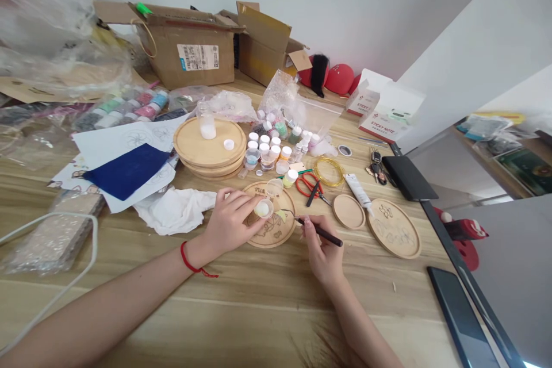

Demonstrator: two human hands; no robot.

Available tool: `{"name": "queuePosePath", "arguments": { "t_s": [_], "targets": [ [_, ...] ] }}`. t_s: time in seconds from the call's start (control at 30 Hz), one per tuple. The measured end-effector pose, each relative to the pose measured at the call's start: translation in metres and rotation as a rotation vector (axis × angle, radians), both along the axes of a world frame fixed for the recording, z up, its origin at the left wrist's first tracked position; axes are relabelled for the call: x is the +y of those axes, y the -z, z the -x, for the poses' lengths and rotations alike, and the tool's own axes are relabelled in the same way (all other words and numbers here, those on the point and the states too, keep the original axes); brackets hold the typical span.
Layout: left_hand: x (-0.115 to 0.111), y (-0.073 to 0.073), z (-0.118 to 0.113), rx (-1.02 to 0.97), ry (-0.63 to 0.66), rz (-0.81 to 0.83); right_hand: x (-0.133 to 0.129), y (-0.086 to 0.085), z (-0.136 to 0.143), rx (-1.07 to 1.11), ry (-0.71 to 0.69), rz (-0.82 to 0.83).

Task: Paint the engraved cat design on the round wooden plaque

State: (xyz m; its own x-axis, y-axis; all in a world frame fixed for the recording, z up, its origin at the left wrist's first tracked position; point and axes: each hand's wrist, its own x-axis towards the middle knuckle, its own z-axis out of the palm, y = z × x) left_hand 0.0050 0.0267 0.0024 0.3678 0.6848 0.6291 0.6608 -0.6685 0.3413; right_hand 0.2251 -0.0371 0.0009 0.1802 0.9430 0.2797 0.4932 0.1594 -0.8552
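A round wooden plate (268,240) with a line design lies in front of me, part of the design filled pale yellow. Over its left side, my left hand (233,215) pinches a small clear cup (264,207) with whitish contents. My right hand (321,241) grips a dark-handled tool (324,234) with a thin metal tip, like a fine spatula or brush; which one I cannot tell. Its tip points at the yellow patch (281,214). Another clear lid or cup (274,187) rests at the plate's far edge, near an uncapped-looking pale yellow jar (290,177).
Behind stand white-capped jars (264,146), stacked wooden plates (207,149) and cardboard boxes (196,49). To the right are red-handled pliers (305,183), gold wire (329,171), a white tube (357,191), a second decorated plate (394,230) and a phone (459,310). White tissue (172,210) lies left.
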Motion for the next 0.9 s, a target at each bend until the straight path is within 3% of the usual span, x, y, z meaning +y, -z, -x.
{"name": "queuePosePath", "arguments": {
  "t_s": [0.17, 0.3, 0.4, 0.57, 0.7, 0.9],
  "targets": [
    [0.000, 0.001, 0.000, -0.010, 0.002, -0.023, -0.002, -0.002, 0.002, 0.046, 0.002, -0.023],
    [0.000, -0.001, 0.000, -0.005, 0.002, -0.003, -0.008, -0.011, 0.006, 0.184, 0.041, -0.156],
    [-0.001, -0.002, 0.000, 0.009, 0.015, -0.005, -0.012, -0.019, 0.011, 0.183, -0.059, -0.217],
    [-0.002, -0.002, 0.001, 0.041, 0.094, -0.044, -0.016, -0.021, 0.021, 0.027, -0.278, -0.167],
    [-0.002, -0.001, 0.002, 0.044, 0.110, -0.050, -0.017, -0.014, 0.026, 0.052, -0.242, -0.105],
    [-0.003, -0.002, 0.000, 0.031, 0.101, -0.071, -0.016, -0.014, 0.030, 0.380, -0.203, 0.039]
  ]
}}
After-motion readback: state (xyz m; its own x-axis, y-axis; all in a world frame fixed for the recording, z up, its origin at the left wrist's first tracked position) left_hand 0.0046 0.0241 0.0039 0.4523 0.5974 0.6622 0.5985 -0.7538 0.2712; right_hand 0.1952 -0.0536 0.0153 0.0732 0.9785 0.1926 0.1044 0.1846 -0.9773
